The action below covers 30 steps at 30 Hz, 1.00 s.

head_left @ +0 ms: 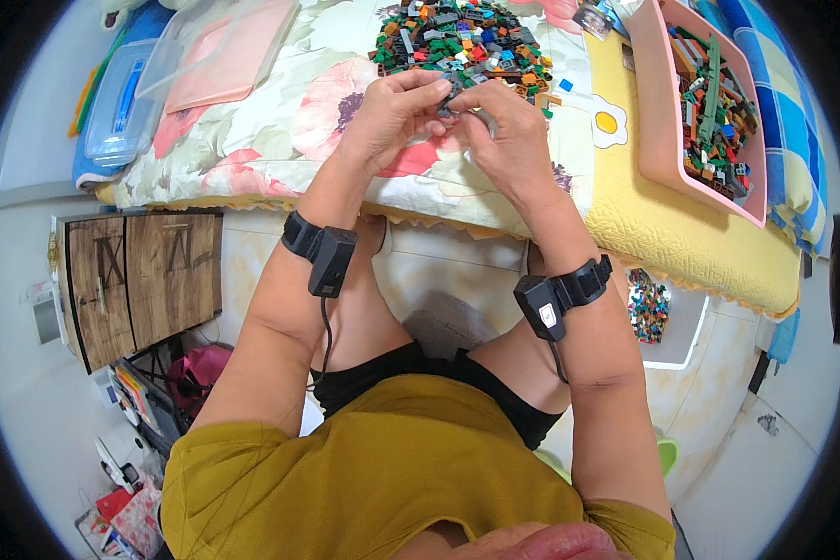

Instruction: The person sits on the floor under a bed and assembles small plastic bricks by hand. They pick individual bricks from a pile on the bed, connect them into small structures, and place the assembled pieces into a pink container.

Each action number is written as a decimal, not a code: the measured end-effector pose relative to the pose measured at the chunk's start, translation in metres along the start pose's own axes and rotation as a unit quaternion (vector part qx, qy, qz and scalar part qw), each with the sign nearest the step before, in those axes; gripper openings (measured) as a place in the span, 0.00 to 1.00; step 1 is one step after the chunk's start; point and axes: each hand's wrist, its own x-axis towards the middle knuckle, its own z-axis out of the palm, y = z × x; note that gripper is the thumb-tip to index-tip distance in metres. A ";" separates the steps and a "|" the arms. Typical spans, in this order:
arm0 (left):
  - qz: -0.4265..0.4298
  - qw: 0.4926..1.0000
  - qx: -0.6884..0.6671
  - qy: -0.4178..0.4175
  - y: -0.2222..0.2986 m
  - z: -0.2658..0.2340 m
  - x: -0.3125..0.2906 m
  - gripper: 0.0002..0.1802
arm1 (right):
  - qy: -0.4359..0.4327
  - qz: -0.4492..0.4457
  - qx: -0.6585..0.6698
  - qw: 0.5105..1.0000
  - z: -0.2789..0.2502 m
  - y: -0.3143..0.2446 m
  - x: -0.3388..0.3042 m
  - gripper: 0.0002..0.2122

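Both my hands meet over the near part of the bed, in front of a heap of mixed toy building bricks [471,42]. Between their fingertips is a small cluster of dark grey building bricks [446,98]. My left hand [397,117] pinches it from the left, its fingers curled. From the other side, my right hand [509,131] grips it with thumb and forefinger. The fingers cover much of the cluster, so its exact shape is hidden. A loose blue brick [566,85] lies just right of the heap.
A pink bin [656,140] of bricks stands at the right on the yellow bedspread [644,224]. Clear and pink plastic lids [219,61] and a blue-lidded box [121,117] lie at the left. On the floor are a white tub [677,341] of bricks and a wooden cabinet [149,280].
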 end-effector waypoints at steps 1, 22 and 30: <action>-0.001 1.000 0.004 0.004 -0.001 0.000 0.000 0.10 | -0.004 0.003 -0.002 1.000 -0.001 0.001 0.000 0.04; 0.101 0.981 -0.038 0.158 0.007 -0.019 0.000 0.13 | -0.030 0.148 -0.259 0.954 -0.024 0.052 0.023 0.14; 0.082 0.982 -0.044 0.164 0.010 -0.036 -0.002 0.11 | 0.118 0.083 -0.212 0.966 -0.020 0.060 0.041 0.07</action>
